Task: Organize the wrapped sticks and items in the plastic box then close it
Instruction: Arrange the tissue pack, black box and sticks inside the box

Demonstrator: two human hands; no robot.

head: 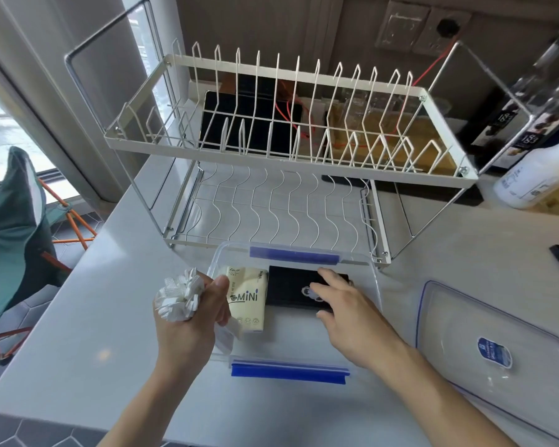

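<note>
The left hand [191, 312] gripped a bundle of white wrapped sticks [179, 298] at the left wall of the clear plastic box [373, 279] on the tabletop [104, 317]. The right hand [346, 309], fingers spread, rested on a black item [288, 288] inside, beside a tissue pack [247, 295]. The lid [465, 321] lay to the right, with a dish rack [288, 150] behind.

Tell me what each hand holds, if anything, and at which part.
The left hand grips a bundle of wrapped sticks around its middle. The right hand holds nothing; its fingers touch the black item.
</note>
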